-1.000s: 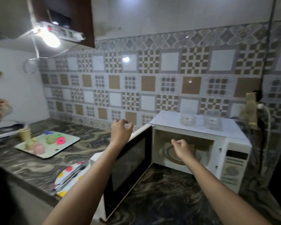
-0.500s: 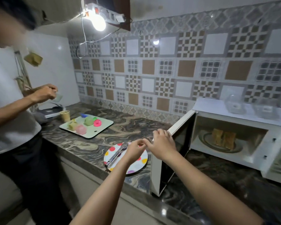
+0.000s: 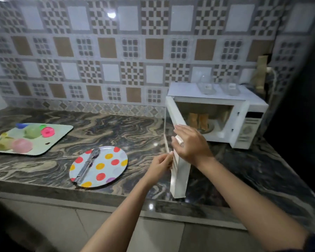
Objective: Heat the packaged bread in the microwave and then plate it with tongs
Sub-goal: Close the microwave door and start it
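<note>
No readable text; the microwave panel (image 3: 248, 130) is blurred

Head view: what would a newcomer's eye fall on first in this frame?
The white microwave at the right of the dark marbled counter has its white door wide open, with the right hand and left hand both holding the door's edge. Inside it, brown bread slices stand upright. Left of the door, metal tongs lie on a round polka-dot plate.
</note>
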Tool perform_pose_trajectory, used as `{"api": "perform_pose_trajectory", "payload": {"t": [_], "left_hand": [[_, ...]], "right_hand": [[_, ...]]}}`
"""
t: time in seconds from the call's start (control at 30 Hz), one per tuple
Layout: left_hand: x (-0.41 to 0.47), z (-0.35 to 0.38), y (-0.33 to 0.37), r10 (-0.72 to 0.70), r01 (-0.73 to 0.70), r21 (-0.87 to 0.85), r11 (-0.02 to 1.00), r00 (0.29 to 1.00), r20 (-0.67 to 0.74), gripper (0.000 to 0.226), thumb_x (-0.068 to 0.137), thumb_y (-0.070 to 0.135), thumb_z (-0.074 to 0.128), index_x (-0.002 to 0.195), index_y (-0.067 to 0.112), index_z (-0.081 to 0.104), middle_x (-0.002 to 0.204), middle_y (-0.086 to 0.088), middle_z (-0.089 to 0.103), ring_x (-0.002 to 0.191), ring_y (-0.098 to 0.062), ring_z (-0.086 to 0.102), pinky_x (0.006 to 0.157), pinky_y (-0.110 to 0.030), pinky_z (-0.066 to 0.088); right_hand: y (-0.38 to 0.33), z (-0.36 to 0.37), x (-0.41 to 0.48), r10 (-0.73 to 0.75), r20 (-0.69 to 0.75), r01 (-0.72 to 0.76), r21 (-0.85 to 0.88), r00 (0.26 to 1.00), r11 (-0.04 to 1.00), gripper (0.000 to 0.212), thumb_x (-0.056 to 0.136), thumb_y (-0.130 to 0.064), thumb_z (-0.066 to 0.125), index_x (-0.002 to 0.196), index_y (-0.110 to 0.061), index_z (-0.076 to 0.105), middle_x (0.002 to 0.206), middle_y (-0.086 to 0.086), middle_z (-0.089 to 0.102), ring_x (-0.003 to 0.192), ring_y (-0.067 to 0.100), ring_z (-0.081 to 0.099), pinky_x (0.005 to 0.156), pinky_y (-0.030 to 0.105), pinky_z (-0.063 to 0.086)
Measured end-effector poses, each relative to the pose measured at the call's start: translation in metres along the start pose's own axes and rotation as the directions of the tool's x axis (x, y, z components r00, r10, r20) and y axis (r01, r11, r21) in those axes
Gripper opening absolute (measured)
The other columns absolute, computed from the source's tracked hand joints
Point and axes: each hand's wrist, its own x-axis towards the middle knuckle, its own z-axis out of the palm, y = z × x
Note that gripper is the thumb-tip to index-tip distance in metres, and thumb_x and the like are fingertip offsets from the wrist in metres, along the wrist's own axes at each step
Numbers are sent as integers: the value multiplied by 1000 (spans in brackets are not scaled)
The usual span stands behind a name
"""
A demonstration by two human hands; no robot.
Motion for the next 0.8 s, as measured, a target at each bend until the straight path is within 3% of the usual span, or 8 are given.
{"api": "perform_pose_trajectory", "payload": {"t": [0.13, 0.23, 0.33, 0.43, 0.6, 0.8], "left_hand": [[31, 55, -8, 88, -89, 27, 996, 996, 22, 49, 86, 52, 49, 65, 8, 45, 63, -5, 37, 60, -18, 36, 59, -33, 32], [60, 90, -15, 100, -105, 80, 991, 993, 59, 48, 90, 48, 48, 70, 5, 54, 65, -7, 46, 61, -19, 45, 59, -34, 37], [93, 124, -17, 81, -92, 148, 985, 994, 76, 26, 97, 25, 48, 76, 21, 62, 69, -1, 57, 61, -9, 52, 58, -31, 44], [125, 157, -19, 93, -103, 172, 980, 994, 63, 22, 97, 19, 49, 84, 31, 62, 70, 9, 60, 61, -1, 56, 58, -32, 51], [182, 198, -18, 138, -144, 265, 953, 990, 42, 23, 97, 17, 48, 75, 24, 50, 64, 8, 49, 53, 3, 44, 51, -11, 35], [245, 226, -30, 199, -181, 358, 916, 980, -15, 20, 98, 12, 44, 79, 4, 45, 66, 0, 46, 58, -2, 37, 55, -17, 32]], "right_hand": [[48, -20, -8, 98, -27, -98, -33, 995, 995, 32, 78, -22, 56, 97, -3, 74, 106, 11, 72, 101, 23, 69, 89, 36, 51], [84, -29, -9, 114, -43, -117, -87, 993, 989, 29, 75, -11, 60, 100, -3, 73, 107, 11, 72, 100, 23, 69, 87, 38, 53], [125, -33, -2, 133, -55, -137, -93, 990, 986, 29, 80, -6, 55, 103, -3, 72, 109, 11, 72, 101, 24, 69, 90, 38, 51], [172, -38, 8, 133, -40, -134, -32, 990, 990, 31, 86, -5, 50, 111, -5, 69, 116, 9, 69, 110, 23, 65, 97, 39, 50], [251, -38, 24, 33, 16, -31, -77, 999, 997, 39, 83, -6, 52, 120, -4, 63, 121, 8, 66, 112, 24, 60, 102, 33, 44], [319, -28, 48, -58, 56, 64, -109, 997, 992, 43, 88, -17, 44, 125, -1, 57, 124, 11, 62, 114, 24, 54, 104, 33, 41]]}}
